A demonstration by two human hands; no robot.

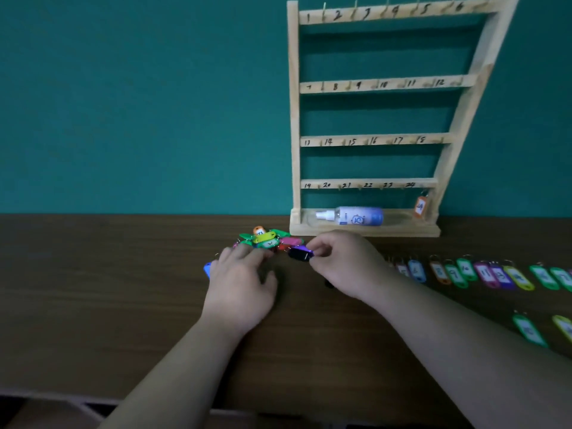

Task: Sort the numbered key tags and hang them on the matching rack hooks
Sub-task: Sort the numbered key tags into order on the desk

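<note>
Pinching a purple key tag [299,253] in my right hand [339,263]
It juts left from my curled fingertips, just beside the tag pile [266,238]; my left hand [243,283] lies flat, fingers relaxed

Right hand [337,261] pinches a purple tag [299,253] beside the tag pile [266,238]; left hand [241,280] flat on the surface [123,289]; rack [371,85] at one o'clock, tag row [483,274] at three.

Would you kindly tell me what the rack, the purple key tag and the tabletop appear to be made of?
The rack looks like pale unfinished wood, matte, with handwritten numbers. The purple tag pinched in the right hand seems glossy plastic, by its sheen. The table appears dark wood-grain, possibly laminate.
</note>
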